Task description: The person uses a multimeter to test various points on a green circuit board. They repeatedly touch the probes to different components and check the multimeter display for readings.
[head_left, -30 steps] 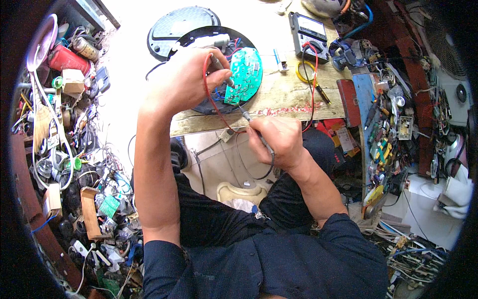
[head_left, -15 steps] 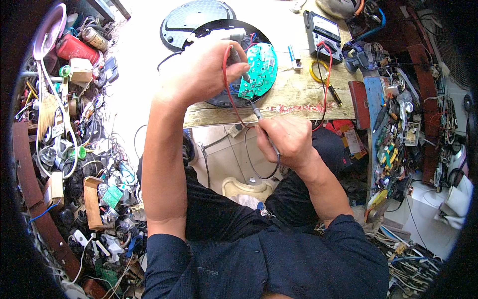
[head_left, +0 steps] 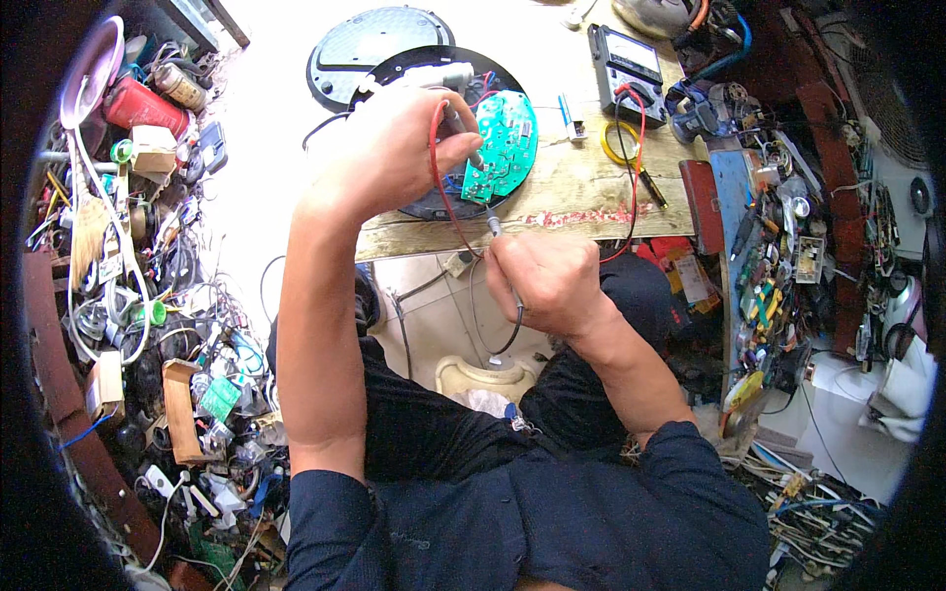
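Note:
A green circuit board (head_left: pixel 510 133) sits in a round black housing (head_left: pixel 522 81) near the table's front edge. My left hand (head_left: pixel 379 153) is closed around a test probe (head_left: pixel 477 160) with a red lead (head_left: pixel 439 192), its lower end over the board's left part. In my closed right hand (head_left: pixel 552 281) is a second, grey test probe (head_left: pixel 494 226) with a dark lead (head_left: pixel 511 337). This one points up at the board's near edge; whether either tip touches is too small to tell. Both leads run toward an analog multimeter (head_left: pixel 616 87) at the right.
Behind the housing lies a round dark lid (head_left: pixel 379 49). A yellow tape roll (head_left: pixel 609 148) and a black pen-like tool (head_left: pixel 651 189) lie below the multimeter. Piled parts and cables crowd the left (head_left: pixel 212 394) and a tool-covered board (head_left: pixel 764 266) the right.
The whole view has shifted slightly, so the table things appear a little lower and further left. Both hands keep their probes at the board, the right one a touch further left.

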A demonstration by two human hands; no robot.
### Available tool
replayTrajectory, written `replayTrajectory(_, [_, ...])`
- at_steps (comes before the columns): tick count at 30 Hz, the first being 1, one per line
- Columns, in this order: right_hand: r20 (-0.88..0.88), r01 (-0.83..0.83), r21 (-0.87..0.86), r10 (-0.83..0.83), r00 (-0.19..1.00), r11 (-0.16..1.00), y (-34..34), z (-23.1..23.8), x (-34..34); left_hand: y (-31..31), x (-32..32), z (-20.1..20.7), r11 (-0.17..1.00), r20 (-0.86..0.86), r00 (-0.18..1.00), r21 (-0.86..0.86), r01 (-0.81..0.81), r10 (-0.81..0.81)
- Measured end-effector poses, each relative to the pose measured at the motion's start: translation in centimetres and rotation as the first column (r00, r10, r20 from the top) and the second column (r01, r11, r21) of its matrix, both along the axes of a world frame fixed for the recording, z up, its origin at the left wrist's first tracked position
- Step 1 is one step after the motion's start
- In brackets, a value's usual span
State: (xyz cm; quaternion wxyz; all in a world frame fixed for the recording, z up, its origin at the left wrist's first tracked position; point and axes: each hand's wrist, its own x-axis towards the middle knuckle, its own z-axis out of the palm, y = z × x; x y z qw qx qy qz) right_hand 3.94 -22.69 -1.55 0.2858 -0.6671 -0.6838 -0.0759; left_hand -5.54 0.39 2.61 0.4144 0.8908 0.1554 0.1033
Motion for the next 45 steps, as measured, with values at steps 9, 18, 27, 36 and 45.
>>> replayTrajectory(9, [0.006,0.025,0.027,-0.025,1.000,0.999,0.2,-0.2,-0.2,-0.1,-0.2,0.3,1.000,0.006,1.000,0.003,0.017,-0.017])
replayTrajectory(18, [-0.013,0.027,0.066,-0.026,1.000,0.997,0.1,-0.1,-0.1,-0.3,-0.3,1.1,1.000,-0.024,1.000,-0.008,0.007,-0.007])
replayTrajectory(27, [-0.145,0.009,0.241,0.027,0.989,0.970,-2.2,-0.4,1.2,0.2,-0.1,-0.6,0.998,0.089,0.996,0.052,0.016,-0.021])
replayTrajectory(36, [-0.169,0.018,0.165,0.010,0.986,0.986,-1.9,-0.5,1.4,0.0,0.0,-0.4,0.999,0.042,0.999,0.040,-0.013,0.011])
replayTrajectory(45, [-0.169,0.010,0.137,0.013,0.985,0.991,-1.8,-0.4,1.4,0.0,0.0,-0.4,0.998,0.051,0.999,0.066,-0.002,-0.001])
